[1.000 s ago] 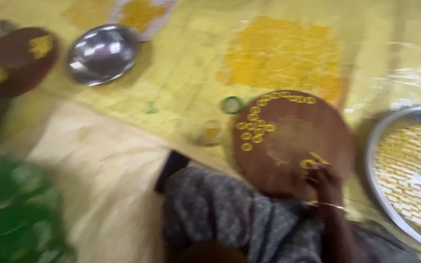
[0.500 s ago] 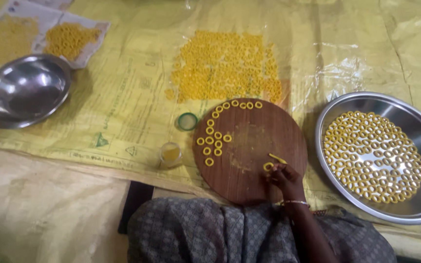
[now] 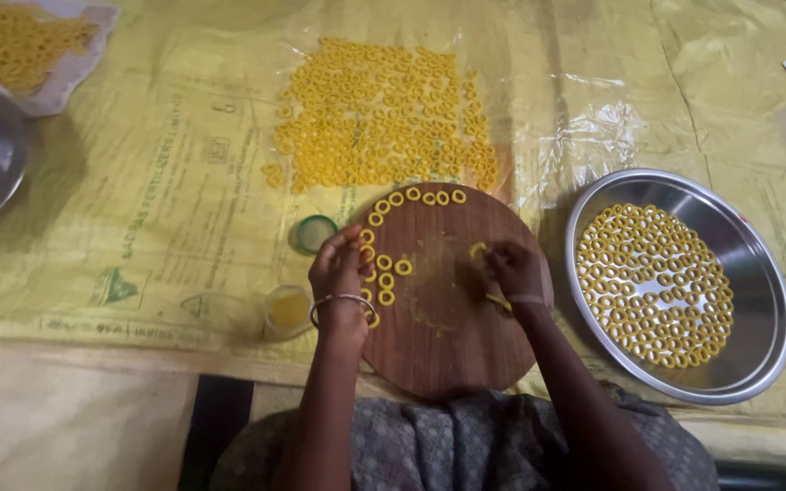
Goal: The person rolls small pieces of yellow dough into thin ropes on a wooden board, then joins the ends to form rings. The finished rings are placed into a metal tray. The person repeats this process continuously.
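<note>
— Two hands are kept over the round wooden board (image 3: 448, 309), are they not? How are they held?

— Yes. The left hand (image 3: 338, 273) is set at the board's nine o'clock edge, fingers curled together over a small cluster of yellow dough rings (image 3: 384, 282); whether one ring is actually pinched cannot be told. The right hand (image 3: 513, 273) is placed near the board's centre, its fingertips closed on a single half-formed ring (image 3: 477, 249), with a short strip of dough (image 3: 499, 302) lying just under the wrist.

— Why is the board kept so close to the lap?

— It seems to be used as the shaping surface, so it is laid right in front of the knees, within reach of both hands. Finished rings are lined along its rim from nine to twelve o'clock, presumably so the middle stays free for rolling.

— And the other things around it?

— A steel tray (image 3: 757, 273), filled with neatly packed rings, is set at three o'clock. A large spread of rings (image 3: 379, 118) is laid out on clear plastic at twelve o'clock, likely for drying. A green-rimmed lid (image 3: 314, 233) and a small cup of yellow liquid (image 3: 287, 311) are kept at nine o'clock, beside the left hand. Everything rests on a yellow sheet (image 3: 138, 227) spread over the floor, probably to keep the dough clean.
</note>
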